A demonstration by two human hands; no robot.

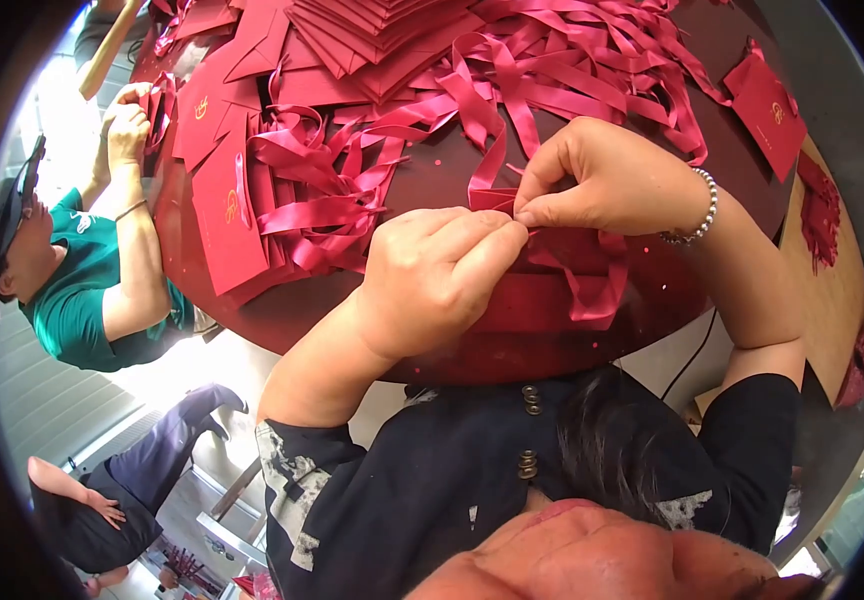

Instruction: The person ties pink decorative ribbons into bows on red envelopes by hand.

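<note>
My left hand is closed at the edge of a red paper gift bag, its fingers curled together. Beside it my right hand, with a beaded bracelet at the wrist, pinches thumb and forefinger at the same edge. The fingertips of both hands nearly touch and hide the exact spot they grip. A pink-red ribbon rises from the bag, and another ribbon loop hangs below my right hand. Most of the bag is covered by my hands.
Stacked red bags with ribbon handles lie at the left of the dark red table. Flat red bags and heaped ribbons fill the back. One bag lies right. A co-worker in green handles ribbon at the left.
</note>
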